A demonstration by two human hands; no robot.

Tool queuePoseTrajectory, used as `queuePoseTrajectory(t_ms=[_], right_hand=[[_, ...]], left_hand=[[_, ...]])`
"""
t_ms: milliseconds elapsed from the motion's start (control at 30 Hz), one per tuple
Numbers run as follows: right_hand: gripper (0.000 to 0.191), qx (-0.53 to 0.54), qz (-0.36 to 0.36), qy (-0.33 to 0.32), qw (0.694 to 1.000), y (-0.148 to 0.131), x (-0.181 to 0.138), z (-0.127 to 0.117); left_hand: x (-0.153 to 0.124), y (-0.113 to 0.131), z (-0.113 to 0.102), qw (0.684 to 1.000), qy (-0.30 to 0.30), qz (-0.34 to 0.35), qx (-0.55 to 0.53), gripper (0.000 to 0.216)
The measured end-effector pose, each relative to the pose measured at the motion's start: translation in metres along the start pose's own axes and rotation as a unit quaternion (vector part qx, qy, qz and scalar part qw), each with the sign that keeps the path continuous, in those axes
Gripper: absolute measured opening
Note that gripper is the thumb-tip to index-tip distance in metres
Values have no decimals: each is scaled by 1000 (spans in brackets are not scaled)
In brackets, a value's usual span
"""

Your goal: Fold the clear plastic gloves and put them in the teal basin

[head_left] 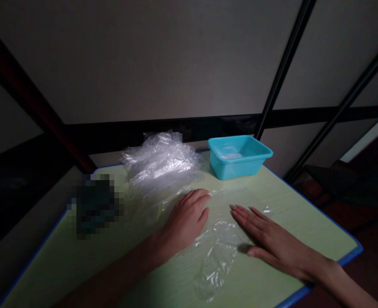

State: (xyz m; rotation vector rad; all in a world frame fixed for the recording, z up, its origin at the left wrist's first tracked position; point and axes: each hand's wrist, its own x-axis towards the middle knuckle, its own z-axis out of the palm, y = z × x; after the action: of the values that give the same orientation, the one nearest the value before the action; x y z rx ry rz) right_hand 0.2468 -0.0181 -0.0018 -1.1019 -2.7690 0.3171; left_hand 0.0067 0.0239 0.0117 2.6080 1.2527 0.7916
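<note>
A thin clear plastic bag (217, 261) lies spread on the table in front of me, its lower part wrinkled. My left hand (189, 218) rests palm down at the bag's left side, fingers lightly curved and the thumb apart; its fingertips touch the film near the top. On the right, my right hand (272, 239) lies flat over the bag's edge with fingers stretched out and nothing in them. A loose heap of clear plastic bags (163, 158) sits beyond my left hand, crumpled and shiny. Where the flat bag ends on the left is hard to see.
A turquoise plastic basin (240, 164) stands at the back right, with something whitish inside. A dark pixelated object (96, 207) is at the left. The pale green table (291, 209) has a blue rim and stands against panelled doors (163, 64).
</note>
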Motion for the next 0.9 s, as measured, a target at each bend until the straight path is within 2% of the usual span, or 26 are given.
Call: queuePoseTrajectory(t_ms=[100,200,267,367,433,567,700,900], right_hand=[[71,3,7,-13,1000,-3,-3,-2],[67,3,4,-28,1000,-4,1,-15],[58,4,5,-12,1000,-2,14,-26],[40,36,17,48,998,4,45,-34],[38,57,14,85,995,9,68,-30],[47,74,31,146,986,15,99,-8],[45,111,43,182,976,17,103,9],[42,160,17,207,965,18,102,12]], left_hand=[[5,-26,3,999,1,-22,32,28],[7,-42,6,998,9,-36,57,31],[8,-48,8,997,10,-39,62,31],[8,-50,11,997,13,-45,66,31],[7,-49,12,996,18,-46,68,30],[6,-47,13,997,27,-36,61,31],[6,-45,13,998,30,-31,46,31],[8,-38,9,999,39,-35,-11,26]])
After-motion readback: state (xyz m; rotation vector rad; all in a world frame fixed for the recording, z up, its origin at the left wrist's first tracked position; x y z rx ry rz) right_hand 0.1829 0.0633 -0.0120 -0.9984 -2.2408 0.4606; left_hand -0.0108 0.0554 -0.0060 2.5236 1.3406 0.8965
